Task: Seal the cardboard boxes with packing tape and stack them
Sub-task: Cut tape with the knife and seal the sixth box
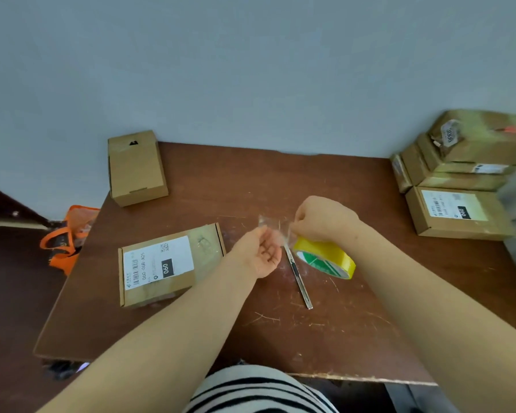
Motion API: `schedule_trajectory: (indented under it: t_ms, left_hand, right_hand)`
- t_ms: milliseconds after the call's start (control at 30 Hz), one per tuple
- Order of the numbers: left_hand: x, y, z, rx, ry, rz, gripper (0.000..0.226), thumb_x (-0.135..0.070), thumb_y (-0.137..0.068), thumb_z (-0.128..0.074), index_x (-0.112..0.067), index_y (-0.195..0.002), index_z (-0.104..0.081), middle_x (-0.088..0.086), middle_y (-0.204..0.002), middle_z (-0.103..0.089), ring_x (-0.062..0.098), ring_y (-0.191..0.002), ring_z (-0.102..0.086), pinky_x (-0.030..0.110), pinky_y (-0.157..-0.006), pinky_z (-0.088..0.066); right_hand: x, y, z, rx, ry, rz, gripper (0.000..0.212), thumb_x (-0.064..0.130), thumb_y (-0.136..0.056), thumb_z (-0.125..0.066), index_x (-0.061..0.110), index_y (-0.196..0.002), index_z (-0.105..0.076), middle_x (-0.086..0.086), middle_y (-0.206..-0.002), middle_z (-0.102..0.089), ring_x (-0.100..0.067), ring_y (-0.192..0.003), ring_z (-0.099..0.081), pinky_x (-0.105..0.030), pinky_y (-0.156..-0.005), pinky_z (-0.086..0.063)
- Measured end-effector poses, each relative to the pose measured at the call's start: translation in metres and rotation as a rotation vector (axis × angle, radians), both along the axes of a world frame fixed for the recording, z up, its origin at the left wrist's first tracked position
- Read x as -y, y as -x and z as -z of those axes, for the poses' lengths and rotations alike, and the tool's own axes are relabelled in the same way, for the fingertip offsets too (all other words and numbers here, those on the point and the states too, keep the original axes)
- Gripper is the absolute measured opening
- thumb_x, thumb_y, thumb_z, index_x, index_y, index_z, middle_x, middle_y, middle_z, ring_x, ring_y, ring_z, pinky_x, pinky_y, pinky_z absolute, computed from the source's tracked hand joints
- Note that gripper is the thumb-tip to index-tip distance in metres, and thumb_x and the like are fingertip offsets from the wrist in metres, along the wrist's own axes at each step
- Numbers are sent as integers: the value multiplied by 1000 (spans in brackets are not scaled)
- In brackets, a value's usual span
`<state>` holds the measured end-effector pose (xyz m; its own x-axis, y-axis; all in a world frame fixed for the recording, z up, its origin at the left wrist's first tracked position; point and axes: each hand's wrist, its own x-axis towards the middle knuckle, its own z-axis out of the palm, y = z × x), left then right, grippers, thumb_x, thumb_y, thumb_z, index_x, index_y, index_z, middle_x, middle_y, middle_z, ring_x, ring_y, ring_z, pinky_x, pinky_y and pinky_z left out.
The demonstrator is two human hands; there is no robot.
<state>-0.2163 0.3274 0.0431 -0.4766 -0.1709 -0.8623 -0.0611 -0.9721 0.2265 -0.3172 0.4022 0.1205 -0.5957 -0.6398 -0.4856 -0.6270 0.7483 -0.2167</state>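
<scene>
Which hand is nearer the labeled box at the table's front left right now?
Left. The left hand hovers just right of the labeled box; the right hand is farther right, gripping the tape roll.

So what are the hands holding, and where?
The right hand grips the yellow tape roll by its top edge. The left hand touches the pulled-out clear tape end with its fingertips; whether it pinches it is unclear.

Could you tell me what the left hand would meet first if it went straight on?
Probably the strip of clear tape just beyond the left hand, then the right hand gripping the roll; depth is unclear.
</scene>
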Motion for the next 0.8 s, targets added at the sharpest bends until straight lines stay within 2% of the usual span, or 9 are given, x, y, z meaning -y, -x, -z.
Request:
schedule_trajectory:
  t_ms: [167,267,333,400,433,500,600,700,800]
  left_hand:
    - [34,-18,1,100,301,63,20,-27,-93,-61,-15,-78,-63,-3,-64,-55,7,-56,-48,17,-53,-40]
    - [63,-31,1,200,641,187,19,-24,-92,-63,-15,-76,-66,-5,-58,-51,5,-47,-42,17,-44,-33]
    - [83,-40,3,248,839,240,18,-23,-89,-66,-14,-73,-69,-2,-62,-54,8,-52,-41,19,-47,-33]
    - [105,-50,3,300,944,243,18,-22,-87,-68,-14,-70,-69,-1,-66,-57,10,-57,-44,21,-53,-35]
    - [115,-55,4,318,969,235,19,-21,-87,-69,-15,-69,-68,-2,-67,-59,9,-59,-47,22,-58,-36]
    - [133,-61,6,333,1006,247,21,-19,-86,-70,-16,-65,-67,-2,-71,-64,8,-67,-53,21,-65,-37]
    - [148,-64,19,354,1064,358,20,-20,-82,-74,-17,-63,-68,4,-80,-68,13,-74,-55,21,-63,-39]
    - [158,-63,31,372,1106,391,18,-26,-81,-73,-21,-65,-70,3,-84,-70,19,-86,-61,22,-70,-44]
    - [168,-59,41,381,1203,551,19,-40,-80,-72,-27,-66,-72,-9,-84,-70,19,-95,-61,40,-99,-41]
  right_hand:
    - [-7,-35,21,172,154,160,32,38,-85,-58,10,-88,-72,-4,-73,-60,-18,-68,-53,-30,-62,-45]
    - [-1,-63,26,373,278,262,30,30,-86,-59,7,-103,-70,-11,-108,-69,-19,-87,-62,-31,-77,-49]
    - [3,-80,25,611,429,395,39,21,-88,-62,13,-126,-60,0,-123,-62,-8,-101,-53,-24,-80,-40]
    - [6,-94,28,807,614,481,67,14,-87,-64,34,-145,-35,23,-129,-39,6,-110,-40,-16,-87,-37]
    - [8,-103,31,853,695,478,72,10,-87,-64,42,-144,-32,29,-130,-35,8,-114,-41,-13,-88,-41]
    - [15,-118,43,853,820,421,63,7,-87,-65,49,-131,-47,26,-133,-47,3,-117,-49,-20,-96,-47]
    - [27,-138,54,657,832,433,33,22,-84,-71,53,-92,-67,15,-103,-69,-9,-95,-65,-36,-89,-54]
    - [28,-154,57,507,781,523,18,28,-84,-71,39,-71,-70,13,-70,-69,-4,-62,-62,-22,-63,-54]
    - [25,-164,62,489,705,605,10,32,-85,-69,33,-75,-71,14,-67,-70,-5,-60,-65,-21,-60,-53]
